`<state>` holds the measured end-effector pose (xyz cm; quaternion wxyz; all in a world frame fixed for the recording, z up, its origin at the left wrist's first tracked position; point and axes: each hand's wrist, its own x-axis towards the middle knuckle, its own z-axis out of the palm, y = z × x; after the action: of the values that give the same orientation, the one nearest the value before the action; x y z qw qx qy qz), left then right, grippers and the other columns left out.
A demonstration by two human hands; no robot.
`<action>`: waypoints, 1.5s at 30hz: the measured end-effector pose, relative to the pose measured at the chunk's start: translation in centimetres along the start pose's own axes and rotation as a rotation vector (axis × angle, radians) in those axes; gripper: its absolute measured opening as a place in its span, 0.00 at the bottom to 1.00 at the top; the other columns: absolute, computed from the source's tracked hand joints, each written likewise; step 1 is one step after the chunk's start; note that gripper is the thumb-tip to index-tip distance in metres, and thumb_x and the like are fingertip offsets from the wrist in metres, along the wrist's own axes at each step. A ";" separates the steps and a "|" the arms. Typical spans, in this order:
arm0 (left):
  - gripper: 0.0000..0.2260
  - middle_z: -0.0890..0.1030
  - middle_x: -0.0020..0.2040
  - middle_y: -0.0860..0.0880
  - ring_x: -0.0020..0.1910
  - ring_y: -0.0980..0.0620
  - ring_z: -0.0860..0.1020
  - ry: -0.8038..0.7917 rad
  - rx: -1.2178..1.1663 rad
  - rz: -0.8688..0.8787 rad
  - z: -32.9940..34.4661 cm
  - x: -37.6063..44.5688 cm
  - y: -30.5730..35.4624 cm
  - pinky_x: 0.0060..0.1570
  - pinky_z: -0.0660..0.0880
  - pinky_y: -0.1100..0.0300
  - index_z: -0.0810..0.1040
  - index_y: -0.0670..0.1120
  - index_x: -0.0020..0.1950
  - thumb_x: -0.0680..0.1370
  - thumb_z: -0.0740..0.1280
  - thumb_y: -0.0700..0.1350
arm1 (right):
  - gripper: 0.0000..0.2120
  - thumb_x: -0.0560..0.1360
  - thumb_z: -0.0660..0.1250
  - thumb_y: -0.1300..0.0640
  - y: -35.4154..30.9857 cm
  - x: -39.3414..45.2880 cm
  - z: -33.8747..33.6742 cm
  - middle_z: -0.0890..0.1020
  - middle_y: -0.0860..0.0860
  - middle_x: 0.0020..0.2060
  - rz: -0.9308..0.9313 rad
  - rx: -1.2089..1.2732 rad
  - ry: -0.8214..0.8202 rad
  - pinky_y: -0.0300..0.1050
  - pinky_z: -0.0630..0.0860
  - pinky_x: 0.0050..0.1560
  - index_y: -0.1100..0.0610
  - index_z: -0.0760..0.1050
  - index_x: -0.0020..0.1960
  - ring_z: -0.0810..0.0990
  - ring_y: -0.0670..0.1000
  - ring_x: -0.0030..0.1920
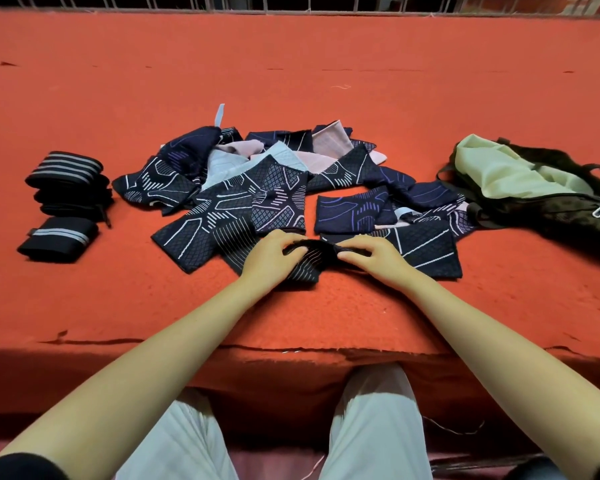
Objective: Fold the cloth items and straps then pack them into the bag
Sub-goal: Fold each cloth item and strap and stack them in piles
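Both hands pinched the dark patterned cloth (309, 261) at lower centre, left hand (271, 258) and right hand (371, 258) on opposite ends, its long axis across the desk (291, 64), bag (534, 192) off right.

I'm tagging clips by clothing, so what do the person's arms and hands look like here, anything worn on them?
Both forearms are bare from wrist to elbow. The left hand and right hand wear no gloves, rings, watch or bands that show. Dark sleeve edges appear only at the frame's bottom corners, near the upper arms.
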<state>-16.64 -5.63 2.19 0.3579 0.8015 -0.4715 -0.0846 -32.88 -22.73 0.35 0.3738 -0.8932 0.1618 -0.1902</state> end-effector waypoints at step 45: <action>0.13 0.81 0.53 0.57 0.50 0.66 0.77 -0.202 -0.367 0.272 1.0 -8.2 1.4 0.52 0.71 0.70 0.80 0.50 0.60 0.78 0.61 0.49 | 0.11 0.77 0.66 0.55 -2.1 0.7 0.6 0.84 0.52 0.51 0.310 -0.029 0.346 0.38 0.70 0.55 0.59 0.82 0.54 0.79 0.48 0.53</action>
<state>-22.53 0.14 0.68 0.4564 0.6399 -0.5852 -0.1996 -31.69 -21.29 1.60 0.3525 -0.8169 0.3617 -0.2786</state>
